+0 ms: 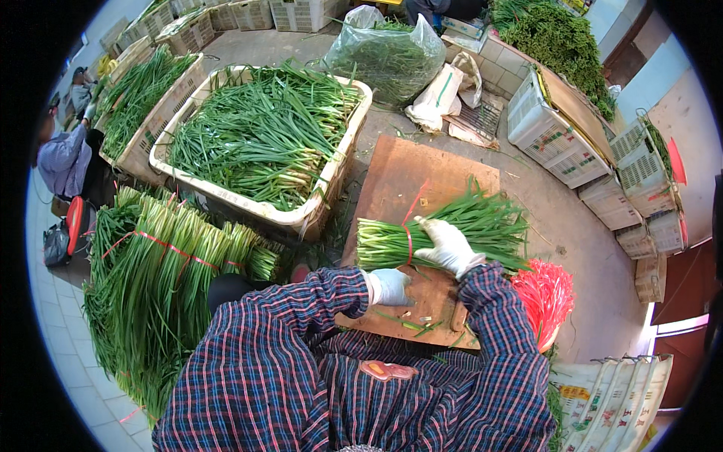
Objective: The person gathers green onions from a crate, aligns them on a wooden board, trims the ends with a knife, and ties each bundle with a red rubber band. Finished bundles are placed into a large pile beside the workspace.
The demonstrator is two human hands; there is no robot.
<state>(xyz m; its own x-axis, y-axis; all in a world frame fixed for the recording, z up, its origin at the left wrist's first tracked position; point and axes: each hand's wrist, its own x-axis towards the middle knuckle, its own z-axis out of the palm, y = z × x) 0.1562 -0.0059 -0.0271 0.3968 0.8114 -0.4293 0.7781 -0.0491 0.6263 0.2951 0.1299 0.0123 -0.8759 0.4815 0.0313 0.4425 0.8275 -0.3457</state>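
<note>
A bunch of garlic chives (384,243) lies on a worn wooden board (375,192), pale stem ends to the left and leaves to the right. A red plastic tie (409,243) goes around it near the stems, with one loose end sticking up. My right hand (449,246), in a white glove, lies over the bunch just right of the tie, thumb and forefinger spread across the stems. Close to the bunch's near edge is my gloved left hand (390,286), its fingers curled; whether they pinch the tie's end is hidden. Leaf scraps (418,326) litter the board's near part.
Tied chive bunches (175,243) stand piled at my left. Beyond them is a plastic crate (254,212) of loose chives. Red plastic strips (542,299) sit right of the board. Stacked crates (556,135) line the right side. A person (65,155) sits at far left.
</note>
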